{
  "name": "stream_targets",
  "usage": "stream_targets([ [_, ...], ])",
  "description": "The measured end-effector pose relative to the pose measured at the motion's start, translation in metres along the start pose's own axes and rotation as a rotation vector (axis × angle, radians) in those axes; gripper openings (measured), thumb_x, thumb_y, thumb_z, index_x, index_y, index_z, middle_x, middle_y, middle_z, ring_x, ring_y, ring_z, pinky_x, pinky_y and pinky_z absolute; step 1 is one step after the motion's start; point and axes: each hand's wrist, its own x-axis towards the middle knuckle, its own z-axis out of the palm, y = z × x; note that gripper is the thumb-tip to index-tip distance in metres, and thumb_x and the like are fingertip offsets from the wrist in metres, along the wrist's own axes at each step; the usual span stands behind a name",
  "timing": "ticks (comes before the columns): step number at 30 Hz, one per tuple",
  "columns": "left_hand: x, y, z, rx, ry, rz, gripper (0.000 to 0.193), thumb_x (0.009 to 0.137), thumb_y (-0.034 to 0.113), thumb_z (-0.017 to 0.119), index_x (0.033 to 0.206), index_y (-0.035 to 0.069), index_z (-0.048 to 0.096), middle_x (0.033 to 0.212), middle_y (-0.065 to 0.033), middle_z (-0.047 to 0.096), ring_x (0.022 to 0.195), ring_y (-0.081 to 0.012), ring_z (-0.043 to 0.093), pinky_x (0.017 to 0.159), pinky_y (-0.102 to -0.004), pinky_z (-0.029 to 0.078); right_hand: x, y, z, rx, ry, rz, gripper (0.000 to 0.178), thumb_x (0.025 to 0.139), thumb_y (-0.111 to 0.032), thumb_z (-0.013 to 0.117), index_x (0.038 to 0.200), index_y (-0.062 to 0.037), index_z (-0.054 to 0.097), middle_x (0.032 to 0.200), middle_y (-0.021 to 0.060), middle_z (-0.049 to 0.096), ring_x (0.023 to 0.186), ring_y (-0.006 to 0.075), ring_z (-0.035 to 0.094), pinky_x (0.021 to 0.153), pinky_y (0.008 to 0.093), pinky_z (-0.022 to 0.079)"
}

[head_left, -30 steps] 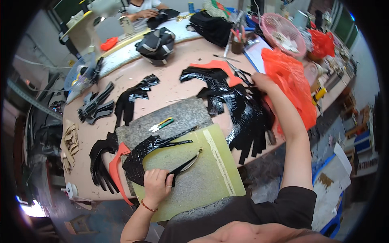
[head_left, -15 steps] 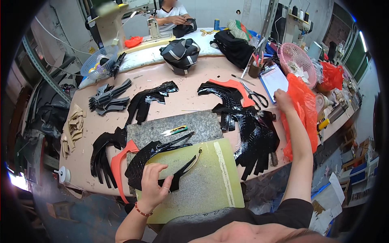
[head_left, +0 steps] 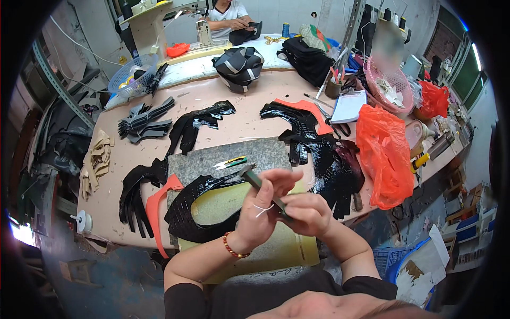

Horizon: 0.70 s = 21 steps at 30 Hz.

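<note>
My left hand [head_left: 257, 210] and right hand [head_left: 308, 212] meet above the yellow-green mat [head_left: 273, 252]. Between them is a dark green bar-like tool [head_left: 254, 179], slanted, whose kind I cannot make out. The right fingers close around its lower end; the left thumb and fingers lie around its middle, fingertips stretched out. Something thin and white [head_left: 262, 211] shows at the left thumb. Just left of the hands, a curved black strip piece [head_left: 186, 215] lies partly on the mat. Thread snips [head_left: 231, 162] with yellow-green handles rest on the grey stone slab [head_left: 202, 165].
Black fringed pieces [head_left: 329, 165] and orange-red curved pieces [head_left: 155, 212] lie to both sides. A red plastic bag [head_left: 385, 159], a clipboard [head_left: 349, 106] and a pink basket [head_left: 396, 80] stand at the right. Across the table, another person [head_left: 228, 21] handles black material by a sewing machine [head_left: 203, 32].
My right hand has come back from the clipboard to the middle. The left hand has lifted off the black piece and moved right to meet it. The red bag and clipboard have shifted left.
</note>
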Motion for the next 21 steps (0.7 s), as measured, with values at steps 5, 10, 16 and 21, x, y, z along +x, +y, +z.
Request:
stream_targets([
  [5, -0.016, 0.072, -0.045, 0.342, 0.142, 0.299, 0.016, 0.100, 0.022, 0.053, 0.100, 0.006, 0.051, 0.073, -0.0003, 0.058, 0.058, -0.0072, 0.052, 0.060, -0.0236, 0.044, -0.046, 0.057, -0.082, -0.408, -0.050, 0.768, 0.014, 0.082, -0.003, 0.067, 0.093, -0.0005, 0.060, 0.083, 0.0125, 0.060, 0.068, 0.0242, 0.058, 0.065, 0.0326, 0.048],
  [10, -0.044, 0.103, -0.071, 1.399, 0.196, -0.007, 0.007, 0.085, 0.003, 0.068, 0.091, 0.003, 0.064, 0.068, 0.0001, 0.055, 0.061, -0.0065, 0.052, 0.054, -0.0231, 0.041, -0.153, 0.092, -0.185, -0.776, -0.431, 1.105, 0.019, 0.087, -0.011, 0.061, 0.102, 0.0003, 0.058, 0.091, 0.0207, 0.062, 0.087, 0.0359, 0.062, 0.078, 0.0401, 0.048],
  [16, -0.068, 0.040, -0.092, 1.883, 0.050, -0.029, 0.036, 0.064, 0.010, 0.080, 0.096, 0.008, 0.066, 0.084, -0.0076, 0.060, 0.071, -0.0277, 0.064, 0.061, -0.0356, 0.051, -0.165, 0.101, -0.173, -0.644, -0.296, 1.380, 0.031, 0.085, -0.013, 0.060, 0.111, 0.0016, 0.053, 0.092, 0.0172, 0.064, 0.091, 0.0261, 0.063, 0.081, 0.0354, 0.049],
  [21, -0.072, 0.038, -0.100, 1.877, -0.012, -0.046, 0.040, 0.060, 0.010, 0.081, 0.097, 0.008, 0.066, 0.085, -0.0067, 0.061, 0.072, -0.0264, 0.064, 0.061, -0.0351, 0.052, -0.178, 0.079, -0.175, -0.234, -0.130, 1.414, 0.051, 0.076, -0.017, 0.070, 0.117, 0.0046, 0.050, 0.090, 0.0071, 0.059, 0.082, 0.0128, 0.058, 0.075, 0.0283, 0.049],
])
